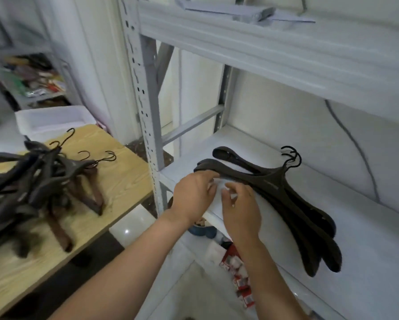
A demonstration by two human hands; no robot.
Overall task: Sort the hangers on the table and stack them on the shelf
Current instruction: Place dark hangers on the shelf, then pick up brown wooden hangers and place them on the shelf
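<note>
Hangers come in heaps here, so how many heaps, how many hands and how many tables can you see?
Hanger heaps: 2, the table heap and the shelf stack
Hands: 2, the left hand and the right hand
Tables: 1, the wooden table
Total: 5

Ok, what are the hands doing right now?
Left hand: fingers on the end of the stacked hangers, grip unclear.
Right hand: curled beside them, cannot tell if holding.

matt dark hangers, wood-grain table
</note>
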